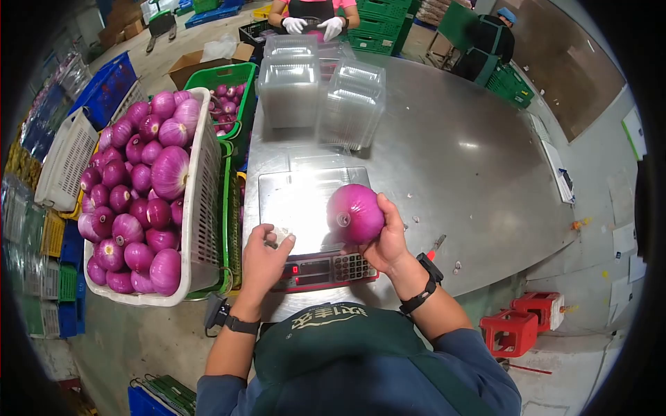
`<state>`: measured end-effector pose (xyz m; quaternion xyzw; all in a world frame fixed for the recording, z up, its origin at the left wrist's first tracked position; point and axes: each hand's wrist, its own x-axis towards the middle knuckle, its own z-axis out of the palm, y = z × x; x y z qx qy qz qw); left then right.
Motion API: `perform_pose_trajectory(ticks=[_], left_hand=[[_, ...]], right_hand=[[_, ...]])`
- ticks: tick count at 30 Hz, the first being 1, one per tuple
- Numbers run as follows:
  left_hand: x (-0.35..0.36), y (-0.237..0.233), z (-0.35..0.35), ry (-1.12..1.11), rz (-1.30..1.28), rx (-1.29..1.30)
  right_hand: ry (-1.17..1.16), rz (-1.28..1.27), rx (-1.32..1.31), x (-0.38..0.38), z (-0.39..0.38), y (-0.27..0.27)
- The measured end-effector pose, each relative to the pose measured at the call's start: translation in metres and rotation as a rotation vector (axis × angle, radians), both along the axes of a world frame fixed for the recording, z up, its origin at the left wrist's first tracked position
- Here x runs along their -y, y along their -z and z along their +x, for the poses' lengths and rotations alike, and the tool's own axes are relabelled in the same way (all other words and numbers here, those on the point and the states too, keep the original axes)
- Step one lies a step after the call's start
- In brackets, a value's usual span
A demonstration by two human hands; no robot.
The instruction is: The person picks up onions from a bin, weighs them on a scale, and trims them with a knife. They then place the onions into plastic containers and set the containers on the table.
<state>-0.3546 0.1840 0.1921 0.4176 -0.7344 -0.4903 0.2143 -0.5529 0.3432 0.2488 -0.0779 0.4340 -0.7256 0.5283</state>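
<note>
A large, peeled purple onion rests in my right hand, whose fingers wrap its right side and underside. It is held over the right part of a digital scale with a shiny metal plate and a red-edged keypad panel. My left hand is at the scale's front left, fingers curled toward the thumb; a small whitish bit shows at the fingertips, too small to name. Left of the scale, a white crate is heaped with purple onions.
Stacks of clear plastic boxes stand behind the scale on the metal table. A small knife lies on the right. A green crate holds smaller onions. Opposite, a person's white-gloved hands are at work; red stools stand at right.
</note>
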Motion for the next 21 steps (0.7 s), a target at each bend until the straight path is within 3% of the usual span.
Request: perform_pose_trajectory(ticks=[3,8,10,11,13,15,17,19,21], left_hand=[[-0.003,0.016,-0.010,-0.015,-0.054,0.062],[-0.001,0.025,-0.015,-0.012,0.208,-0.023],[0.003,0.025,-0.014,-0.026,0.249,-0.039],[0.007,0.028,-0.013,-0.050,0.238,-0.060],[0.012,0.032,-0.010,-0.076,0.230,-0.077],[0.015,0.031,-0.006,-0.072,0.297,-0.131],[0.018,0.030,-0.004,-0.078,0.346,-0.131],[0.019,0.034,-0.003,-0.080,0.401,-0.131],[0.022,0.037,0.003,-0.147,0.483,-0.292]], right_hand=[[-0.017,-0.027,0.072,0.002,-0.010,0.005],[-0.025,-0.043,0.012,0.020,-0.020,0.028],[-0.078,0.171,-0.561,0.032,-0.013,0.032],[-0.084,0.171,-0.558,0.037,-0.011,0.038],[-0.147,0.381,-1.234,0.046,-0.006,0.053],[-0.129,0.385,-1.272,0.055,0.004,0.051],[-0.074,0.315,-1.495,0.060,0.010,0.053],[-0.042,0.291,-1.494,0.056,0.007,0.045],[-0.015,0.274,-1.491,0.049,-0.006,0.040]])
